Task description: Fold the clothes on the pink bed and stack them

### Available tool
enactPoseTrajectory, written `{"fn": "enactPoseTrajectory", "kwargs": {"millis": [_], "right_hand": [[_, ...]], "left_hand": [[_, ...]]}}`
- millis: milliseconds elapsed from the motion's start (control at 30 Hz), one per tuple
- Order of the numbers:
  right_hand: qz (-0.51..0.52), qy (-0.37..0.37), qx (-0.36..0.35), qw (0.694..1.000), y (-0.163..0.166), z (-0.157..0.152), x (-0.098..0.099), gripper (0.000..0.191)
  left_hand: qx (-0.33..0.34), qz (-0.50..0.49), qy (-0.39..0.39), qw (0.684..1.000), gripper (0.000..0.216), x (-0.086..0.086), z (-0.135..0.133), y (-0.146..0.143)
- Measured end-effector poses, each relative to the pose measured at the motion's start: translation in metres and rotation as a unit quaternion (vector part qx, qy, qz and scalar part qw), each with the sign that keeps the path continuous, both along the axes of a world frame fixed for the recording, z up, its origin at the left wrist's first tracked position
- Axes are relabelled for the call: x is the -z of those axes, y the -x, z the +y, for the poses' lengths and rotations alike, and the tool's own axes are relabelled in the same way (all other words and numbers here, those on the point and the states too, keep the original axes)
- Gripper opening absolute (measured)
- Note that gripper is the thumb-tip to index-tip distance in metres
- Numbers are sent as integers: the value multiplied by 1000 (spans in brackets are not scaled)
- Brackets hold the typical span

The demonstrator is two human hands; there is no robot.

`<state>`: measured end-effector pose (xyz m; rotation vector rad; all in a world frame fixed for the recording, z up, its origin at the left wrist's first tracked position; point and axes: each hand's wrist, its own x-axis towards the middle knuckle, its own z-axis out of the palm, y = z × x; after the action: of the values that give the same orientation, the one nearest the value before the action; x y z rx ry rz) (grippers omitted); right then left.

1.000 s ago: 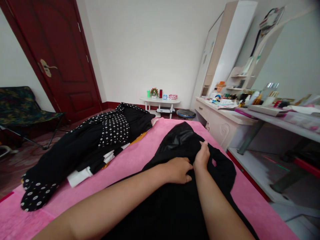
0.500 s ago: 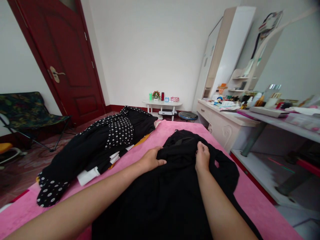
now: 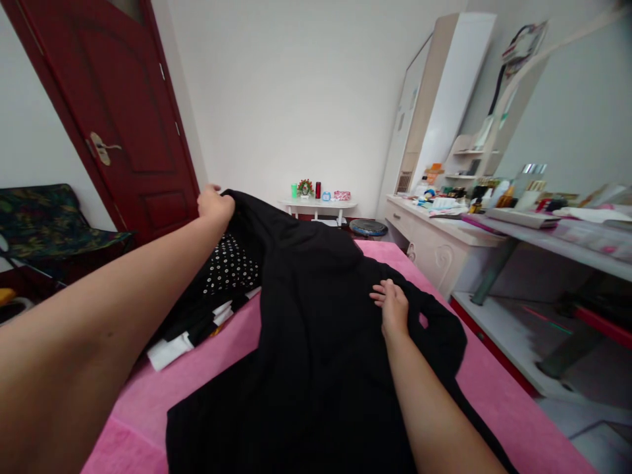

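Observation:
A black garment (image 3: 316, 342) lies spread over the pink bedcover (image 3: 237, 359), one side of it lifted toward the upper left. At that raised end my left hand (image 3: 216, 203) is closed on the cloth, which slopes down from the fingers to the bed. My right hand (image 3: 394, 304) rests on the garment's right part with its fingers apart, gripping nothing. Right of it, a sleeve-like piece of the garment bends round a small gap where pink shows through. Behind the lifted cloth, a black garment with white dots (image 3: 230, 266) is partly hidden.
A folding chair (image 3: 54, 217) stands left near the red door (image 3: 99, 118). Beyond the bed is a low white table (image 3: 318, 203) with small items. A cluttered dressing table (image 3: 439, 224) borders the right side, with a round dark-topped stool (image 3: 368, 228) at the back.
My left hand has moved up and left, pulling a side of the black garment with it. My right hand has loosened its hold and opened, staying about where it was.

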<state>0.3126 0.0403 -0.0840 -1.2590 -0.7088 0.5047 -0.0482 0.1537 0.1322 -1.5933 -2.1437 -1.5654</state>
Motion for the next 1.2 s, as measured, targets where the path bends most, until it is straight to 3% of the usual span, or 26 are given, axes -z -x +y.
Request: {"fn": "enactPoseTrajectory", "kwargs": {"millis": [67, 167, 233, 333, 400, 467, 600, 733, 867, 1000, 1100, 1200], "right_hand": [[-23, 7, -4, 1000, 0, 0, 1, 50], [-82, 23, -16, 996, 0, 2, 4, 51], [-124, 38, -26, 991, 0, 2, 5, 51], [-165, 61, -51, 983, 0, 2, 5, 50], [-179, 69, -69, 979, 0, 1, 4, 49], [-189, 70, -81, 976, 0, 0, 4, 48], [-193, 69, -81, 975, 1, 0, 3, 47], [-214, 88, -75, 970, 1, 0, 2, 45], [-266, 132, -58, 953, 2, 0, 3, 40], [-324, 190, -37, 926, 0, 6, 0, 21], [-384, 234, -42, 892, -9, 17, -14, 10], [-440, 247, -23, 863, -28, 28, -31, 17]], "left_hand": [[-75, 31, -21, 997, 42, 0, 0, 14], [-35, 125, -56, 990, 42, 14, -12, 1], [64, 243, -65, 966, 34, 32, -22, -27], [300, 406, -26, 863, 26, 69, -42, -81], [428, 439, 23, 790, 36, 100, -59, -116], [469, 430, 80, 768, 49, 131, -74, -143], [425, 370, 223, 795, 66, 183, -85, -166], [375, 355, 216, 829, 65, 207, -79, -165], [366, 348, 202, 839, 65, 214, -75, -164], [362, 339, 190, 847, 65, 216, -76, -165], [362, 332, 188, 851, 64, 215, -77, -164], [365, 323, 190, 852, 64, 214, -77, -162]]}}
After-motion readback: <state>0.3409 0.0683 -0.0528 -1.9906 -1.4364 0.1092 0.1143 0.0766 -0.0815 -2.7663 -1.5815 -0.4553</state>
